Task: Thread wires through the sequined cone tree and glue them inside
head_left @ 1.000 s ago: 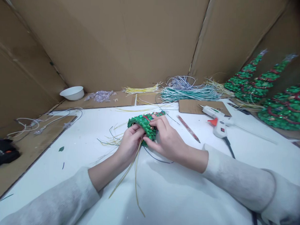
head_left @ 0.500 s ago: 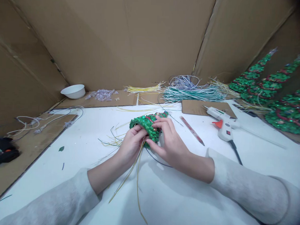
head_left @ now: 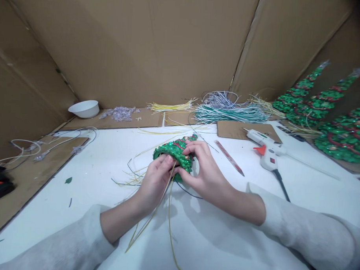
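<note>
A small green decorative Christmas tree [head_left: 173,149] with red garland and shiny beads lies tilted on its side, its hollow base facing me. My right hand [head_left: 205,167] grips it from the right, fingers over the top and thumb under the rim. At the open base, my left hand [head_left: 153,181] is closed with its fingertips partly inside, pinching by the yellow wires [head_left: 170,217] that come out and trail toward me. What the hidden fingers touch inside is not visible. More loose yellow and dark wires [head_left: 131,178] stick out left of the tree.
A white glue gun [head_left: 268,154] lies at right with its cord, near a red-patterned pencil-shaped item [head_left: 229,158]. Behind are wire bundles [head_left: 234,114], clear plastic pieces [head_left: 120,113] and a white bowl [head_left: 84,109]. Finished-looking trees [head_left: 342,134] stand far right. A black tool [head_left: 0,182] sits left.
My left hand has turned slightly, its thumb now showing at the base rim. The tree has shifted a little left, and the trailing yellow wires have moved with it.
</note>
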Tool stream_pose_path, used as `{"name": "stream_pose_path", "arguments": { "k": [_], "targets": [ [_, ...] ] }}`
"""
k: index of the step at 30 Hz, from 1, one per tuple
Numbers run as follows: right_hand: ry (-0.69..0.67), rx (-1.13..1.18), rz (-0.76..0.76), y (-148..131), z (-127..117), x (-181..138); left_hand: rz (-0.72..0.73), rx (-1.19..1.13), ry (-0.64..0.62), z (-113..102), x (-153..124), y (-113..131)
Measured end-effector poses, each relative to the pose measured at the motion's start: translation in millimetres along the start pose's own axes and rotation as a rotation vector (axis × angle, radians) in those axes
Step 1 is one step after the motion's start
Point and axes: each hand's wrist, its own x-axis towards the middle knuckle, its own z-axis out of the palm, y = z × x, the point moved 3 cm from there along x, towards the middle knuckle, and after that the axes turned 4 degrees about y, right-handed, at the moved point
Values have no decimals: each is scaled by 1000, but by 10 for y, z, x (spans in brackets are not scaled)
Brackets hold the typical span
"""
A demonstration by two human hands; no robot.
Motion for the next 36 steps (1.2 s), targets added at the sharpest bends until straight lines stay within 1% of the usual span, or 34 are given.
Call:
{"name": "stream_pose_path", "arguments": {
  "k": [3, 8, 12, 16, 28, 32, 36],
  "targets": [
    [-24, 38, 32, -15, -13, 18, 7, 61, -12, 27, -46, 5],
    [-48, 71, 44, -36, -19, 29, -63, 64, 65, 88, -106, 52],
    [-57, 89, 39, -48, -19, 35, -107, 57, 96, 140, -151, 109],
    [-53, 106, 34, -60, -22, 38, -131, 80, 143, 140, -190, 138],
    [-61, 123, 17, -68, -12, 26, -193, 244, 204, 165, -269, 274],
    [-65, 122, -3, -73, -3, 12, -228, 230, 216, 179, -282, 287],
    [-71, 125, -18, -80, 0, 2, -226, 211, 248, 211, -305, 287]
  ]
}}
